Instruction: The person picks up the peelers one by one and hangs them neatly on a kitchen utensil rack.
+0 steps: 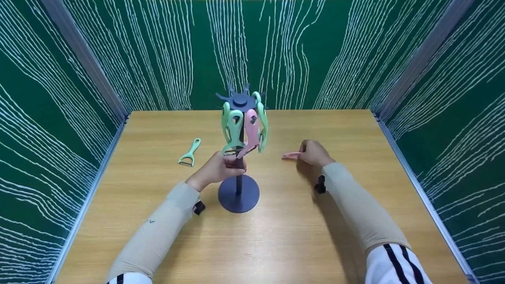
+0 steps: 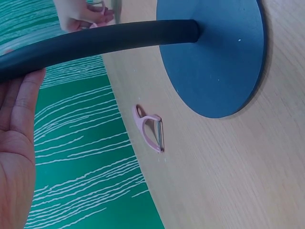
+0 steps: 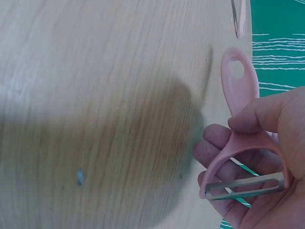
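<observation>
My left hand [image 1: 216, 169] grips the post of a dark rotating-style stand [image 1: 239, 197] with a round base and a hooked top. Several peelers hang from the hooks, among them a green peeler [image 1: 235, 132] and a pink peeler [image 1: 251, 126]. To the right of the stand, my right hand [image 1: 315, 153] holds another pink peeler [image 3: 240, 86] just above the table. Thumb and fingers pinch it where the handle meets the blade frame, and its metal blade faces the palm side.
A green peeler [image 1: 191, 153] lies on the wooden table [image 1: 276, 236] left of the stand. One more pink peeler [image 2: 148, 128] lies near the table's far edge, hidden behind the stand in the head view. Green walls [image 1: 268, 55] with white lines enclose the table.
</observation>
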The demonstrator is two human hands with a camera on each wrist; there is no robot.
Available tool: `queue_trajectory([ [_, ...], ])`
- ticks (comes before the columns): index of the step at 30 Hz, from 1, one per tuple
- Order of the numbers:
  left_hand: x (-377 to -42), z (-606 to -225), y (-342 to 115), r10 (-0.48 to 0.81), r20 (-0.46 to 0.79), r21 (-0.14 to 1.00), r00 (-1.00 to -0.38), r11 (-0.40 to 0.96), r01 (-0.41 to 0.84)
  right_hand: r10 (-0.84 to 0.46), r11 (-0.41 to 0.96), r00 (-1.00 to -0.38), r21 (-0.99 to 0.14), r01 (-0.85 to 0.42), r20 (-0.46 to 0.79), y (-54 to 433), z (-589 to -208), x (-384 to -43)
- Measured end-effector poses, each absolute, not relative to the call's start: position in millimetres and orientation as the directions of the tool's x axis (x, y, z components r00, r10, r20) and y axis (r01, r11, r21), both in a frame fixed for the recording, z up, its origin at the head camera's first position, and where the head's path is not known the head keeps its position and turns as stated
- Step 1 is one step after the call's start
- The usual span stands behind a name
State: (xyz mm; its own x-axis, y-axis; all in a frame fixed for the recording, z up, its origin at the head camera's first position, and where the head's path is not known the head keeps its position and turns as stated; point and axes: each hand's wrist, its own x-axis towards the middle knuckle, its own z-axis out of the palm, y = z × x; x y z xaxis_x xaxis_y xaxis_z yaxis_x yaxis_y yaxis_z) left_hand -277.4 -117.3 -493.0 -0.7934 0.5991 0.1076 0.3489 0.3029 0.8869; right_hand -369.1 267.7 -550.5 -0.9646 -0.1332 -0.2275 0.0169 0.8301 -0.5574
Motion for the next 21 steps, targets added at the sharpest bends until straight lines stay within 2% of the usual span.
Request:
queue_trajectory([
  [6, -277.9, -493.4, -117.9, 0.621, 0.156, 0.875, -0.768, 0.274, 0.399, -0.159, 0.821, -0.972, -0.57, -0.034, -0.17, 266.6, -543.8, -362.1],
  [9, -277.6, -493.4, -118.3, 0.618, 0.145, 0.877, -0.773, 0.281, 0.389, -0.155, 0.806, -0.971, -0.592, -0.017, -0.183, 266.4, -541.2, -359.6],
  [21, -277.5, -493.5, -118.1, 0.613, 0.121, 0.881, -0.781, 0.295, 0.369, -0.188, 0.788, -0.976, -0.61, -0.081, -0.113, 265.9, -534.7, -353.1],
])
